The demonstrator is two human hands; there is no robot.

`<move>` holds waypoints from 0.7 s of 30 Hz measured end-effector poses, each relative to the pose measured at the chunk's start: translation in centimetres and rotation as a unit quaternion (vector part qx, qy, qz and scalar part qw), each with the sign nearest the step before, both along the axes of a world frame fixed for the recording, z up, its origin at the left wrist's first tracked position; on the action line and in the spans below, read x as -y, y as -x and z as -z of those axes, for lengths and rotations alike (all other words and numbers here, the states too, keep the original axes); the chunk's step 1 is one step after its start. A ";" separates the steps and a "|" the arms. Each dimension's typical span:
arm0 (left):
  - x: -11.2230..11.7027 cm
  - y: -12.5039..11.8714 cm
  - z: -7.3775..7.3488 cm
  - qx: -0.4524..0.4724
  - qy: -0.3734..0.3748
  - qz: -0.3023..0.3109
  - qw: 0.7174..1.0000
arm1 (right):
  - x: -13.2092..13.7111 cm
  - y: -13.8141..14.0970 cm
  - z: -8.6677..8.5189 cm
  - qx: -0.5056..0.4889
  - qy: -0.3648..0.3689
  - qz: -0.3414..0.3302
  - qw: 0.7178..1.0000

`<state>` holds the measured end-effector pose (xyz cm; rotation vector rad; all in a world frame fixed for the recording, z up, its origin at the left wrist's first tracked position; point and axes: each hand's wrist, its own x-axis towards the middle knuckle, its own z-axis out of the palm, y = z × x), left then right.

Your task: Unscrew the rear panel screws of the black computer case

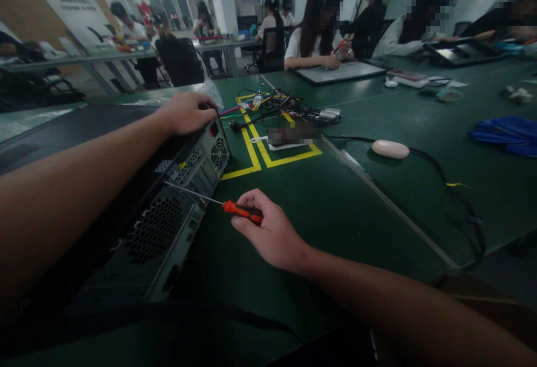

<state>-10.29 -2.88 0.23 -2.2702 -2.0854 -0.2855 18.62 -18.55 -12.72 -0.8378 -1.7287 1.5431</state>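
A black computer case (161, 224) lies on its side at the left, with its rear panel of fan grilles and slots turned toward the right. My left hand (188, 112) rests over the far upper edge of the case, its fingers curled around the corner near the power supply. In my right hand (268, 230) is a red and black screwdriver (241, 210), gripped by its handle. Its thin shaft points left, and the tip meets the rear panel near the upper edge. Whether the tip sits in a screw is too small to tell.
Yellow tape (293, 158) marks the green table (327, 233) beyond the case. Bundled cables (285, 104), a white-edged phone-like item (291, 137) and a pale oval device (390, 149) on a black cord lie there. A blue bundle (507, 135) is at right. Several people sit behind.
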 end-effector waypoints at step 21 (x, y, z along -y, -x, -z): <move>0.2 -0.1 -0.1 -0.001 0.001 -0.001 1.000 | 0.0 0.0 -0.4 -0.007 0.002 0.009 1.000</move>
